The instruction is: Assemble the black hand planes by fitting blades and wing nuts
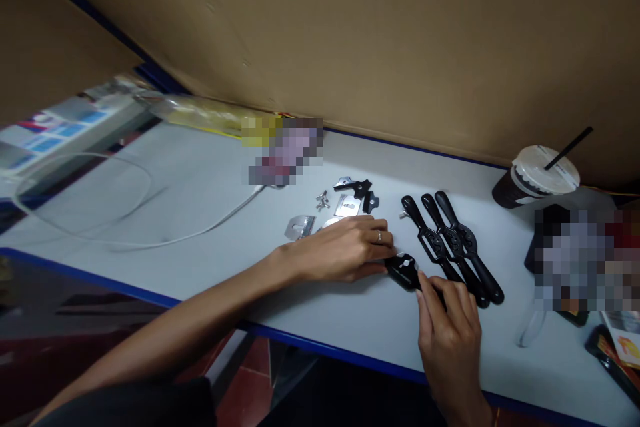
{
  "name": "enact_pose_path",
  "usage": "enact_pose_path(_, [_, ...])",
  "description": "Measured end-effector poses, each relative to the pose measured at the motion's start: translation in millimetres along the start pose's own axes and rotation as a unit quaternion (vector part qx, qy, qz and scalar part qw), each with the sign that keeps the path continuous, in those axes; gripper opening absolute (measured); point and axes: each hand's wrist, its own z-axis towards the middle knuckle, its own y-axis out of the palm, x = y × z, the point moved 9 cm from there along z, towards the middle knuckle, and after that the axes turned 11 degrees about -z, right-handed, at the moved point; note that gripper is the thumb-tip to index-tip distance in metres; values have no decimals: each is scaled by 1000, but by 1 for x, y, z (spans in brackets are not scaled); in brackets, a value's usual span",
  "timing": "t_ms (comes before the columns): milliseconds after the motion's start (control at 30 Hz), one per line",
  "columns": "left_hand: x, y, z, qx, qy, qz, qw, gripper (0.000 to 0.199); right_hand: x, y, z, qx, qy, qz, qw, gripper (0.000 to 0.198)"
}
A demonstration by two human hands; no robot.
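Between my two hands is a black spokeshave (403, 272), its slotted middle part facing up. My left hand (350, 250), with a ring on one finger, has its fingers closed at the left end of it. The fingers of my right hand (450, 330) are wrapped round its right side, hiding that handle. Several more black spokeshave bodies (445, 240) lie side by side to the right. Just beyond my left hand are slotted metal blades (300, 227), black cap pieces (371, 201) and a little heap of silver thumbscrews (323, 200).
A lidded cup (537, 177) with a black straw stands at the back right. Blurred items and a dark-edged object (613, 363) lie at the right. A white cable (200, 238) runs to a pixelated phone-like object (290, 150). Behind rises a brown panel (375, 47).
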Motion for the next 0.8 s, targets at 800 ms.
enact_pose_path(800, [0, 1, 1, -4, 1, 3, 1000, 23, -3, 14, 4, -64, 10, 0, 998, 46])
